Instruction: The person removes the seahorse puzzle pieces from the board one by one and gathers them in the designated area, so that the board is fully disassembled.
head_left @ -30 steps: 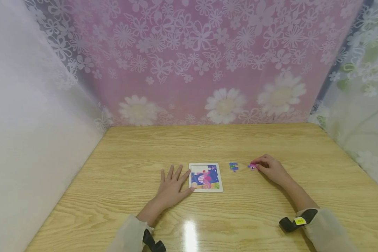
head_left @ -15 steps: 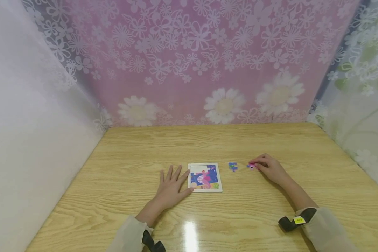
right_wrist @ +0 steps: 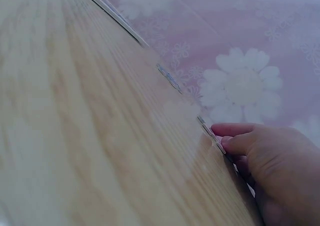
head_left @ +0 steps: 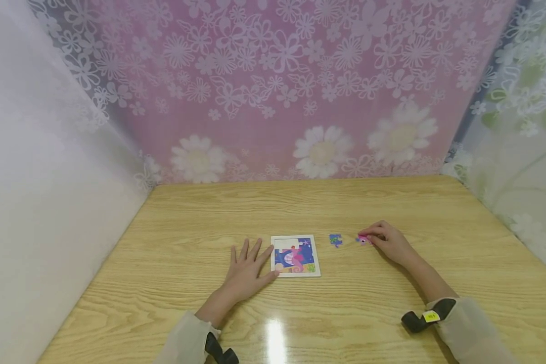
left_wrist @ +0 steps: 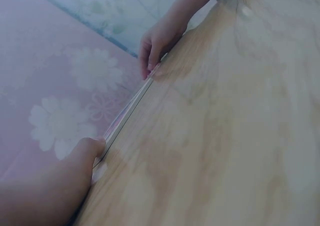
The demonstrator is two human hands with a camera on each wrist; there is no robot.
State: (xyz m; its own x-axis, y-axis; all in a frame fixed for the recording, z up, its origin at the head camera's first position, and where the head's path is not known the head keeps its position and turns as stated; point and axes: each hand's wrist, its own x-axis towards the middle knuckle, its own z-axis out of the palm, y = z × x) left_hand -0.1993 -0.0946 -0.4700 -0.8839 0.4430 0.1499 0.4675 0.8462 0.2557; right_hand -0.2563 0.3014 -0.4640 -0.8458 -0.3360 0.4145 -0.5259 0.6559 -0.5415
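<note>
A small square puzzle tray with a white frame [head_left: 317, 259] lies on the table, showing a pink seahorse and a bare white patch at its upper left. My left hand [head_left: 245, 275] rests flat with fingers spread, its thumb and index fingertip touching the tray's left edge. To the tray's right lies a blue puzzle piece [head_left: 334, 239] with green on it, apart from both hands. Farther right, my right hand [head_left: 392, 246] pinches a pink puzzle piece [head_left: 362, 241] with an eye on it. In the right wrist view this pink piece [right_wrist: 206, 129] appears edge-on, at the table surface.
The wood-grain table [head_left: 200, 212] runs back to a pink flowered curtain [head_left: 255, 101]. A white wall [head_left: 50, 202] borders the left side, and a pale flowered curtain [head_left: 523, 177] the right. Black wrist cameras [head_left: 420, 322] sit on both sleeves.
Hands, tray and pieces hold their places on the table. Only the head view has drifted slightly.
</note>
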